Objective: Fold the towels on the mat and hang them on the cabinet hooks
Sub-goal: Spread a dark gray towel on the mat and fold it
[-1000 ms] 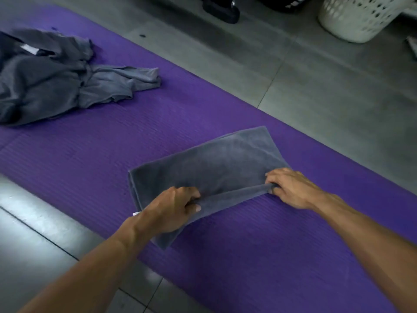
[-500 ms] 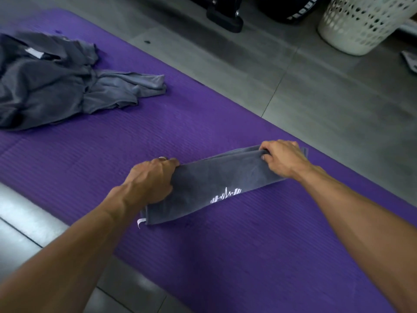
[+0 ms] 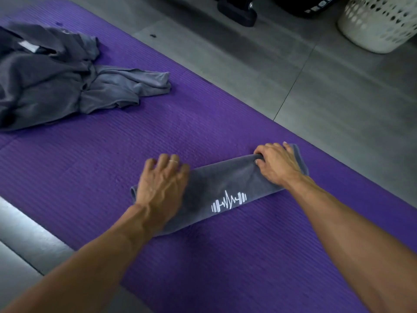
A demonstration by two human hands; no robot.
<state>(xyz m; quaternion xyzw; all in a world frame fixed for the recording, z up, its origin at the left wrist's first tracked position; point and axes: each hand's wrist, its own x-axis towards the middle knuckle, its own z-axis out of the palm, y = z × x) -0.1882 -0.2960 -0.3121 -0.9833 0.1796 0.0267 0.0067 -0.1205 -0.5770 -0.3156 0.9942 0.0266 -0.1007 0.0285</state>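
Note:
A grey towel (image 3: 223, 184) lies folded into a narrow strip on the purple mat (image 3: 203, 123), a white barbell logo showing on its near side. My left hand (image 3: 161, 184) lies flat on the strip's left end, fingers spread and straight, pressing it down. At the right end my right hand (image 3: 278, 164) curls its fingers round the towel's far edge and grips it. A heap of crumpled grey towels (image 3: 63, 75) sits at the mat's far left. No cabinet hooks are in view.
A white perforated laundry basket (image 3: 379, 23) stands on the grey tiled floor at the top right. Dark equipment bases (image 3: 237, 10) stand along the top edge. The mat's near left edge meets a pale floor strip (image 3: 24, 236).
The near edge was carried over to the far side, halving the towel into a strip with the logo up. My left hand let go and flattened on it. The right hand keeps its grip.

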